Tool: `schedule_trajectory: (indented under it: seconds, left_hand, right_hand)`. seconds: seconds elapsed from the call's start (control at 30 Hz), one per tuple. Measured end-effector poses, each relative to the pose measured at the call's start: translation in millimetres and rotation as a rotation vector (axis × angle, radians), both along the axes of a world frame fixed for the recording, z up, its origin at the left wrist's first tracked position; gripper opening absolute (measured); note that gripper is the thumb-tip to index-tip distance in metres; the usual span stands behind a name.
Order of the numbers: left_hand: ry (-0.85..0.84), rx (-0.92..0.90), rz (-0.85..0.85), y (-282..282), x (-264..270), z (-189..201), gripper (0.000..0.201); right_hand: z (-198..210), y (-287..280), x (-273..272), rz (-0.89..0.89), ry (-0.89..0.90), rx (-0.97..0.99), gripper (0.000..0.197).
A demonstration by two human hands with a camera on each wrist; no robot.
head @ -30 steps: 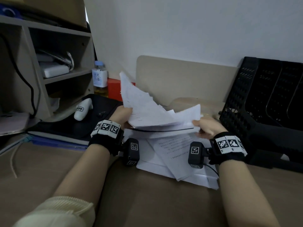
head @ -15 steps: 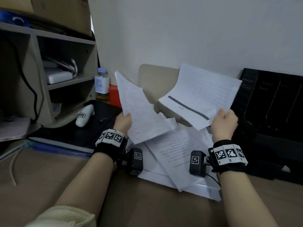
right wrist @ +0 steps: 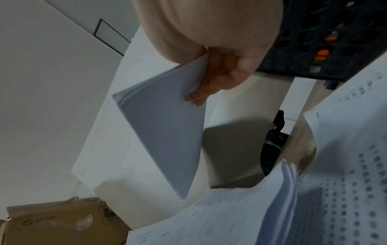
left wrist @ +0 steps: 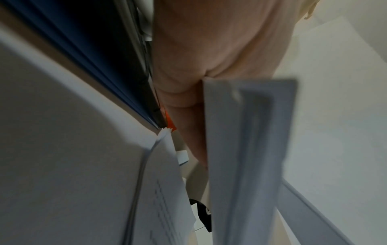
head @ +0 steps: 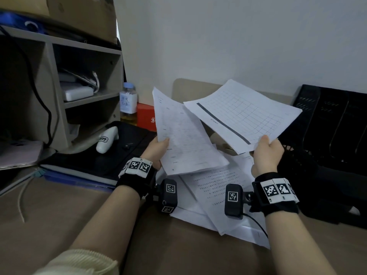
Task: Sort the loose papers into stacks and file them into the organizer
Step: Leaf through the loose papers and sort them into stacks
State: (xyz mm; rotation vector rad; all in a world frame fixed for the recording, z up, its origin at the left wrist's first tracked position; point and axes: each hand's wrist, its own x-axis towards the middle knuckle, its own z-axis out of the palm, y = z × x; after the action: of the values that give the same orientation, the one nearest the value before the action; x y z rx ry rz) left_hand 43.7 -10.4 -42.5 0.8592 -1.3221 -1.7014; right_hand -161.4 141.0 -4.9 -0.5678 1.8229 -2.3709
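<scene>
- The left hand (head: 156, 149) pinches a text sheet (head: 184, 135) by its left edge, thumb on top, and holds it tilted up, probably so the print can be read.
- The right hand (head: 266, 155) is clamped on the near corner of a grid sheet (head: 244, 114), raised over the desk. In the right wrist view it seems to be a few sheets together.
- I think the two are kept apart to compare them before stacking.
- The loose papers (head: 218, 195) lie fanned on the desk (head: 79, 215) under both hands, not yet sorted.
- The black organizer (head: 337, 126) stands at the far right, just beside the right hand, so filing is a short reach. No paper shows in its slots.
</scene>
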Motion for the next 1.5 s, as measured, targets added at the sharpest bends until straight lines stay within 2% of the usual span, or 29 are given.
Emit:
schedule_trajectory:
  seconds: [0.13, 0.23, 0.37, 0.47, 0.57, 0.73, 0.8, 0.87, 1.03, 1.13, 1.17, 1.37, 1.43, 1.5]
  left_hand:
    - [0.027, 0.015, -0.004, -3.9, 1.3, 0.9, 0.031]
    - [0.068, 0.021, -0.012, -3.5, 0.1, 0.6, 0.029]
    - [0.115, 0.021, 0.001, 0.5, -4.0, 3.7, 0.033]
    - [0.156, 0.050, -0.016, 4.3, -6.4, 9.6, 0.041]
    - [0.122, -0.005, -0.036, 7.5, -6.1, 16.7, 0.047]
    - [0.096, -0.069, -0.063, 9.4, -5.4, 18.3, 0.040]
    - [0.071, -0.068, -0.049, 6.0, -4.9, 15.9, 0.042]
    - [0.056, -0.062, -0.021, 4.7, -3.6, 15.3, 0.042]
    - [0.029, -0.090, 0.027, 4.1, -1.6, 16.5, 0.039]
    - [0.016, -0.118, -0.010, 6.0, 1.3, 20.4, 0.035]
    - [0.013, -0.125, -0.026, 6.3, 2.6, 21.6, 0.034]
    - [0.021, -0.125, -0.045, 4.5, 9.2, 21.4, 0.037]
    - [0.024, -0.130, -0.069, 3.3, 11.6, 20.3, 0.038]
    - [0.030, -0.140, -0.105, 4.5, 14.7, 22.5, 0.037]
  right_hand:
    - [-0.5, -2.1, -1.0, 0.037, -0.056, -0.055, 0.016]
    - [0.4, -1.8, 5.2, 0.141, -0.080, -0.073, 0.010]
    - [-1.5, -5.8, 20.9, 0.346, -0.018, 0.097, 0.010]
    - [-7.0, -11.3, 37.1, 0.384, 0.062, 0.156, 0.012]
    - [-9.1, -15.2, 50.7, 0.461, 0.108, 0.214, 0.010]
    - [-7.1, -14.1, 60.9, 0.589, 0.125, 0.281, 0.011]
    - [-7.2, -13.2, 60.8, 0.596, 0.108, 0.336, 0.017]
    - [-9.4, -13.7, 58.1, 0.596, 0.072, 0.380, 0.014]
    - [-15.8, -14.7, 37.3, 0.425, -0.068, 0.300, 0.025]
    - [-17.4, -11.4, 24.8, 0.391, -0.096, 0.314, 0.005]
    - [-17.7, -10.2, 22.5, 0.384, -0.095, 0.329, 0.003]
    - [-16.5, -8.8, 17.2, 0.425, -0.055, 0.463, 0.006]
    - [-15.6, -7.9, 16.5, 0.478, -0.029, 0.537, 0.014]
    - [-15.0, -7.0, 15.7, 0.512, -0.032, 0.525, 0.020]
